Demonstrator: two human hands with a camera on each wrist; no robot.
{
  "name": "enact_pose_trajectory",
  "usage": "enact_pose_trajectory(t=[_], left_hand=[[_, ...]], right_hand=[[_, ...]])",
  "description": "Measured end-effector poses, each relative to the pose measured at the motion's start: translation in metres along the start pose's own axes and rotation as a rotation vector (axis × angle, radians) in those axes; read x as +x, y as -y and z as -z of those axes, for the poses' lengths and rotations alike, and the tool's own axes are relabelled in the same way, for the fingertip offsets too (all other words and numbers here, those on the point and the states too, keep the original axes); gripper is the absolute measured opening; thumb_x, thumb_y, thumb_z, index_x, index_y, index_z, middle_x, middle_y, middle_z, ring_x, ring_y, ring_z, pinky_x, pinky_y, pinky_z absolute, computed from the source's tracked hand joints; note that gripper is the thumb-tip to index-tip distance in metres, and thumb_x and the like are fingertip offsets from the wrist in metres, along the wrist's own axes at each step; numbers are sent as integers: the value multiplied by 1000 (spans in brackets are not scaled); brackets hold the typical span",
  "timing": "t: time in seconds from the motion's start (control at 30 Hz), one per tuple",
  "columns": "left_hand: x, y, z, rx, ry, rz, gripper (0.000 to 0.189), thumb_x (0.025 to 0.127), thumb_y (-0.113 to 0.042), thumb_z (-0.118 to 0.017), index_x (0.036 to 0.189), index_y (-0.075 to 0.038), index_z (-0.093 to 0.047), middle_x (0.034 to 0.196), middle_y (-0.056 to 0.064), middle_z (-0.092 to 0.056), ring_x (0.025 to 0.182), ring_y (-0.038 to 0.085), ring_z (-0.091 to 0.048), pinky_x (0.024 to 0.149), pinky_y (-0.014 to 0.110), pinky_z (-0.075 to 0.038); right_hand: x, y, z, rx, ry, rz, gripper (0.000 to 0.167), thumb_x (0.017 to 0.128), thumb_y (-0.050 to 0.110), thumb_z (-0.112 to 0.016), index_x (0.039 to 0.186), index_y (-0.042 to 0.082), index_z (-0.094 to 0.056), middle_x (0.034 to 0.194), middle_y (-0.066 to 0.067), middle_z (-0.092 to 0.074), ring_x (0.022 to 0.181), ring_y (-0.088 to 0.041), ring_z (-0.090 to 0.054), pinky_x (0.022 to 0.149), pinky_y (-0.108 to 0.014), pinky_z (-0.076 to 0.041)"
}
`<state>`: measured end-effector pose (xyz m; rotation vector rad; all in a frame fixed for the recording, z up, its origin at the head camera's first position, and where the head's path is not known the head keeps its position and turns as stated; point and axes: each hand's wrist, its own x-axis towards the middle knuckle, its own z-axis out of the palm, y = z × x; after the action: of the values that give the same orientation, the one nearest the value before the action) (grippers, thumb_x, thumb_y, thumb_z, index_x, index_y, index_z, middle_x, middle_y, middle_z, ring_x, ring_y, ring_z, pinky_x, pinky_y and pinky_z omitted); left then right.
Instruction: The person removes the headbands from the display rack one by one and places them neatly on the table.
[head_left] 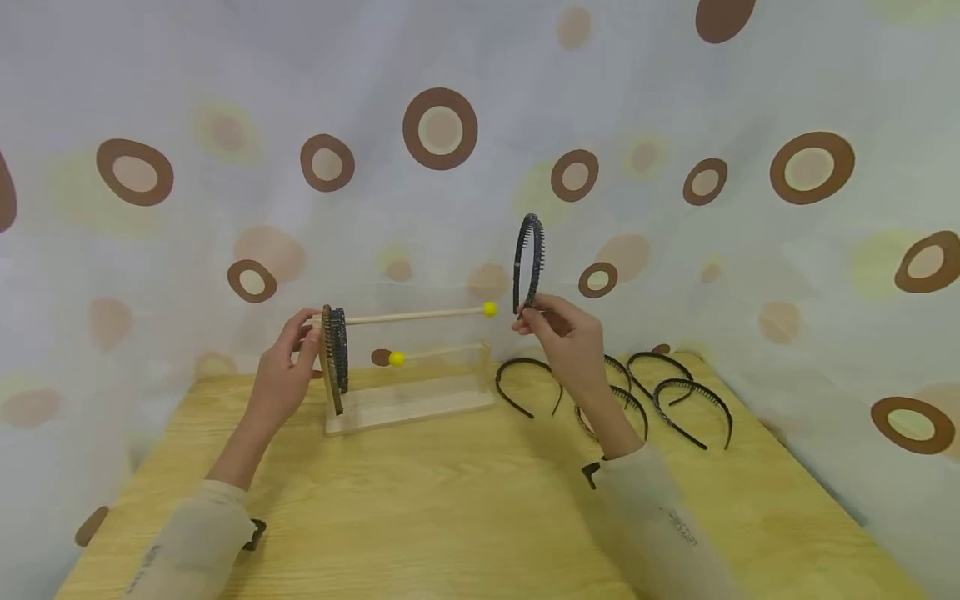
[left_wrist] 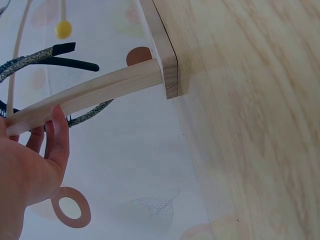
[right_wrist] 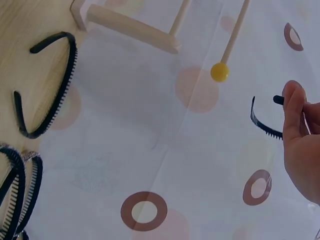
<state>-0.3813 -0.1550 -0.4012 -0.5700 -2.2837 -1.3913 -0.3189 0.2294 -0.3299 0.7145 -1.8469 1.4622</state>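
Note:
In the head view my left hand (head_left: 283,371) grips the upright post of a wooden stand (head_left: 412,406) near its top. The left wrist view shows fingertips against the post (left_wrist: 95,90). Several toothed headbands (head_left: 342,350) hang on the stand's upper rod (head_left: 420,316), close by that hand; a glittery gold one (head_left: 327,350) is outermost. My right hand (head_left: 567,337) pinches a dark toothed headband (head_left: 517,267) by its lower ends, arch upward. It is raised just right of the upper rod's yellow ball (head_left: 490,309). In the right wrist view this headband (right_wrist: 260,125) is partly hidden by the fingers.
A plain black headband (head_left: 525,361) lies on the wooden table (head_left: 450,508) right of the stand. Several more headbands (head_left: 693,385) lie farther right, partly behind my right forearm. A lower rod with a yellow ball (head_left: 396,358) is on the stand. Patterned cloth (head_left: 480,217) hangs behind.

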Motion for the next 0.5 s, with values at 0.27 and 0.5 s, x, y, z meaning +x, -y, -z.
enact_pose_trajectory(t=[0.27, 0.5], left_hand=[[3, -1, 5, 6, -7, -20, 45, 112, -37, -40, 152, -16, -41, 142, 26, -53, 118, 42, -57, 70, 42, -63], [0, 3, 2, -17, 10, -16, 48, 111, -37, -40, 154, -16, -39, 140, 27, -53, 119, 42, -56, 69, 42, -63]], right_hand=[[-24, 3, 47, -81, -46, -235, 21, 96, 5, -73, 112, -6, -66, 95, -24, -71, 79, -28, -72, 71, -27, -60], [-58, -1, 76, -150, 1, -323, 27, 95, 18, -76, 112, -1, -67, 90, -17, -73, 75, -21, -72, 72, -31, -62]])
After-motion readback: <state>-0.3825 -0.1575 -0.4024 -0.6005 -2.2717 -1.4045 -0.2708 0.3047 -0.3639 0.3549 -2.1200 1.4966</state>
